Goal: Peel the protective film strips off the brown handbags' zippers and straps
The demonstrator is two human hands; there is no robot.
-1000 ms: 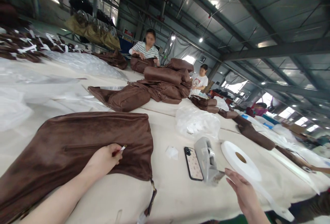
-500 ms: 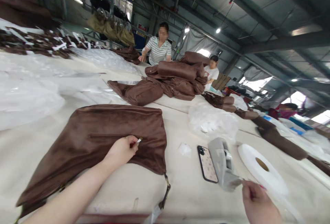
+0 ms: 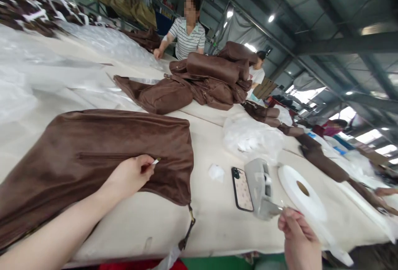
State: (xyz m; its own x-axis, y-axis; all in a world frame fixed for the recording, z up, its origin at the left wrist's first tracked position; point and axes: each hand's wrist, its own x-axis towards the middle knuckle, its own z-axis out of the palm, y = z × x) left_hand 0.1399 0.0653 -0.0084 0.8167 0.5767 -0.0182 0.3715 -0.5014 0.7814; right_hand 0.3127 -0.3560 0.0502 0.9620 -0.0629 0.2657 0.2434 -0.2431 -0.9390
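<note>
A brown bag lies flat in front of me, with a zipper running across its upper face. My left hand rests over it, fingers closed in a pinch on a small white strip at the zipper pull. To the right, my right hand is closed at the front end of a grey tape dispenser. Its thumb and fingers pinch what looks like the clear tape's end, close to the cutting edge. A strap end with a metal clasp hangs from the bag's right corner, partly wrapped in clear plastic.
A phone lies against the dispenser's left side, near a small white scrap. Right of the dispenser lies a white roll. Beyond are a clear plastic bag and piled brown bags. Co-workers stand across the table.
The camera view has shifted, so the bag and table things sit further left and higher. My left hand keeps its pinch at the zipper pull; my right stays by the dispenser.
</note>
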